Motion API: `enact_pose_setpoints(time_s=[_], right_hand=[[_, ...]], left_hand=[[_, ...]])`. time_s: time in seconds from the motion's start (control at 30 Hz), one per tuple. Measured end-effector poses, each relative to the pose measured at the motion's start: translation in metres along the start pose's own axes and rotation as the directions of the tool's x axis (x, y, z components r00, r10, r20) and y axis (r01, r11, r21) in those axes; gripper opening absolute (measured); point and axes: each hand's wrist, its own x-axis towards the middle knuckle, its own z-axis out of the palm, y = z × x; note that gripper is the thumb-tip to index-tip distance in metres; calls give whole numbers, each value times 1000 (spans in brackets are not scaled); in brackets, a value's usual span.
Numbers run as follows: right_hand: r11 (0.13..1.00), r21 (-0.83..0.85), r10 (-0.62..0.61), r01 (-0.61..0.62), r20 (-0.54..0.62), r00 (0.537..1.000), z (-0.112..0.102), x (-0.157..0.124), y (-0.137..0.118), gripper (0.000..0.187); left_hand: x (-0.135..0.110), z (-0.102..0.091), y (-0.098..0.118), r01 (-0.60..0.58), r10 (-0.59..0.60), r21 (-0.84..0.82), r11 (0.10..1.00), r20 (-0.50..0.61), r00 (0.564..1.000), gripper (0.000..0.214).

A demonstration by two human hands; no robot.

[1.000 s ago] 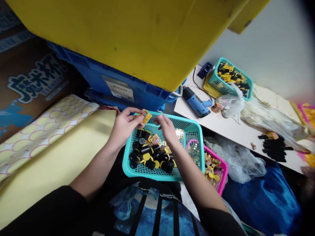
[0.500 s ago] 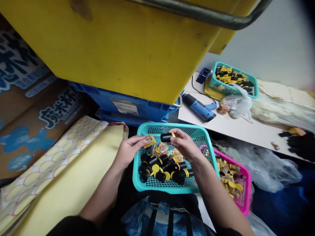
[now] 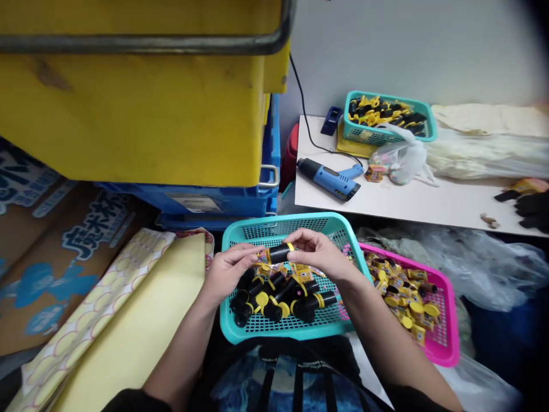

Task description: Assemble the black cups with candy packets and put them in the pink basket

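Note:
My left hand (image 3: pixel 234 268) pinches a small yellow printed film label (image 3: pixel 262 256) between thumb and fingers. A short black tube (image 3: pixel 279 253) with a yellow band at its right end is in my right hand (image 3: pixel 313 252), gripped by the fingertips. The tube lies level, its left end meeting the label; whether it is inside the label I cannot tell. Both hands are above a turquoise basket (image 3: pixel 291 335). In that basket lie several black tubes (image 3: pixel 323 299) with yellow caps, and more printed film labels (image 3: pixel 302 273).
Right of my basket, a pink basket (image 3: pixel 452 343) holds labelled yellow tubes. On the white table (image 3: pixel 398 209) are a blue heat gun (image 3: pixel 330 178), a second turquoise basket (image 3: pixel 349 133) and a plastic bag (image 3: pixel 403 157). Yellow (image 3: pixel 163 120) and blue crates (image 3: pixel 240 200) stand ahead; cartons (image 3: pixel 55 286) at left.
My hands have come together, bringing the tube's black end against the label. The head view has turned to the right, showing more of the table and the pink basket.

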Motion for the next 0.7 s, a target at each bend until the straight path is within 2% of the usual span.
enact_pose_setpoints(time_s=[0.1, 0.23, 0.33, 0.4, 0.5, 0.57, 0.7], right_hand=[[999, 6, -35, 36, -26, 999, -5, -6, 6, 31], [991, 26, -130, 133, -103, 986, -2, -13, 20, 34], [973, 99, -190, 207, -157, 969, 4, -19, 30, 32], [948, 255, -153, 191, -163, 975, 8, -23, 34, 33], [863, 498, -61, 87, -68, 996, 12, -28, 37, 41], [823, 564, -51, 67, -44, 998, 13, -31, 38, 43], [798, 588, -87, 129, -99, 991, 10, -33, 40, 41]], left_hand=[[3, 12, 5, 14, -14, 39, 999, 4, 1000, 26], [4, 31, 11, 120, -117, -58, 991, 52, 992, 37], [3, 46, 15, 138, -131, -107, 985, 72, 989, 35], [1, 55, 17, 121, -114, -119, 985, 65, 991, 32], [-1, 67, 19, 89, -82, -123, 988, 60, 995, 31], [-2, 74, 20, 76, -70, -105, 991, 61, 996, 30], [-4, 83, 21, 84, -80, -77, 993, 56, 995, 29]])
